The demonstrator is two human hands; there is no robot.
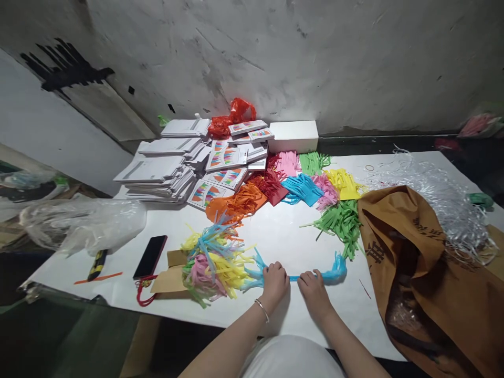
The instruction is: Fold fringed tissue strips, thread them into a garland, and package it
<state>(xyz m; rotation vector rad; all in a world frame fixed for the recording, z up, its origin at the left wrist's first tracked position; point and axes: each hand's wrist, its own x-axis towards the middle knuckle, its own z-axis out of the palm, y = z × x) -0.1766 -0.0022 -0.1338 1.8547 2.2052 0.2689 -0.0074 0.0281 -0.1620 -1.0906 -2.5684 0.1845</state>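
Note:
A blue tissue paper tassel [334, 272] lies stretched sideways on the white table, its middle twisted into a thin cord. My left hand [275, 278] is closed over the cord near the fringed left end. A short way to the right, my right hand [314, 289] presses its closed fingers on the same cord, and the looser blue end sticks out beyond it. Left of my left hand sits a pile of finished-looking tassels [212, 262] in yellow, pink, blue and green, resting partly on brown cardboard [171, 281].
Folded fringed paper bundles in orange [236, 203], blue [303, 189] and green [342, 223] lie behind my hands. Stacked white packets [153, 170] and a white box [293, 136] stand at the back. A phone [150, 257] lies left; a brown cloth bag [401, 226] covers the right side.

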